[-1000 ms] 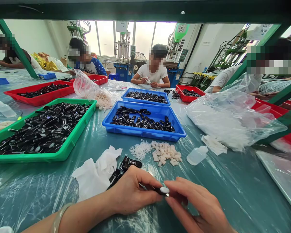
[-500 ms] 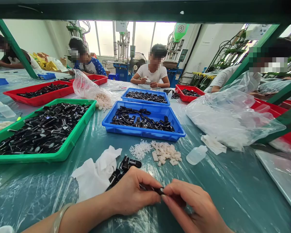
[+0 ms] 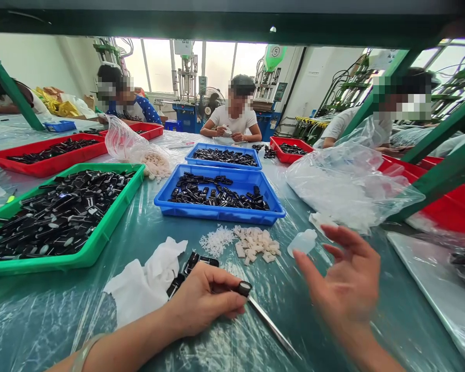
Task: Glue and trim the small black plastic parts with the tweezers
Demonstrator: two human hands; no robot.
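- The left hand (image 3: 205, 302) has its grip pinched on a small black cylindrical part (image 3: 244, 288) with a pale end face. It holds the part low over the slick, film-covered teal desk (image 3: 372, 330), near the front edge.
- The right hand (image 3: 346, 281) hangs blurred above the desk to the right, grip released and empty, fingers spread.
- Only fingertips hold the part, and at one end, so I judge it could slip out and roll on the glossy film.
- A thin metal rod (image 3: 273, 326) slants from just below the part toward the near edge. I cannot tell whether the left hand holds it; a sweeping wrist could knock it off.
- The right hand is near a small translucent plastic bottle (image 3: 302, 242) and a heap of beige plastic chunks (image 3: 256, 244) beside white granules (image 3: 217, 241). A careless reach could scatter them.
- Open room is the bare desk between the hands and right of the rod.
- It is hemmed in by a crumpled white cloth (image 3: 143, 284) with loose black parts (image 3: 191, 261) at left, a blue plastic tray (image 3: 217, 215) ahead, and a clear plastic bag (image 3: 349, 186) at right.
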